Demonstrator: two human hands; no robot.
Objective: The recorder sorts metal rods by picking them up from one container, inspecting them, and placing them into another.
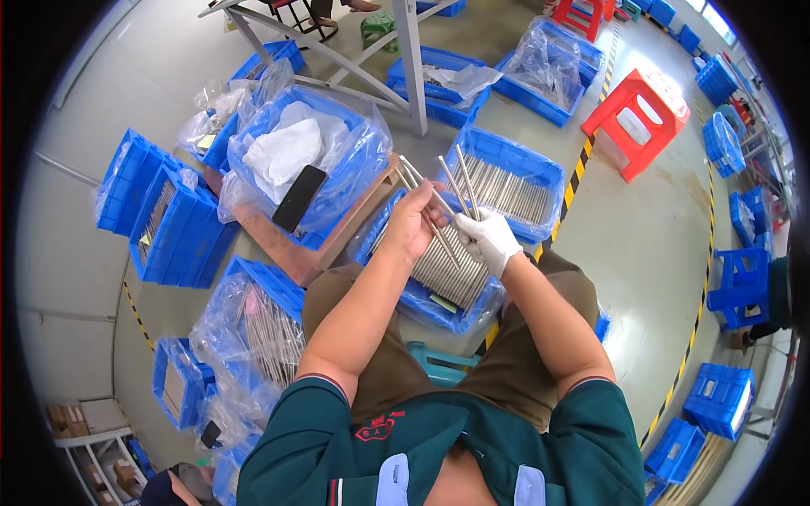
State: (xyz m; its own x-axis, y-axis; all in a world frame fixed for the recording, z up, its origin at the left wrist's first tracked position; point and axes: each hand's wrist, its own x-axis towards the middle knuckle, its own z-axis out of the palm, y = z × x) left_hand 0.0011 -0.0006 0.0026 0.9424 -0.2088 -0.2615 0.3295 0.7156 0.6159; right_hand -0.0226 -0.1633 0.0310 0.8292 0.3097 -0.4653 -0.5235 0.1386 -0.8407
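Thin silvery metal rods (444, 246) are in my bare left hand (411, 226), its fingers closed round them. My right hand (489, 239), in a white glove, grips more metal rods (465, 181) that point up and away from me. The hands are close together, and a rod slants across the gap between them. Below them a blue plastic bin (415, 305), lined with clear plastic, holds a row of similar rods (451, 278). Just beyond, a second lined blue bin (553, 173) contains more rods (506, 187) lying side by side.
To the left, a lined blue bin (359, 126) with white cloth (291, 148) and a black phone (299, 199) rests on a wooden pallet (278, 253). Another bin of rods (268, 333) stands near my left knee. A red stool (637, 118) is at the right, past striped floor tape (582, 164).
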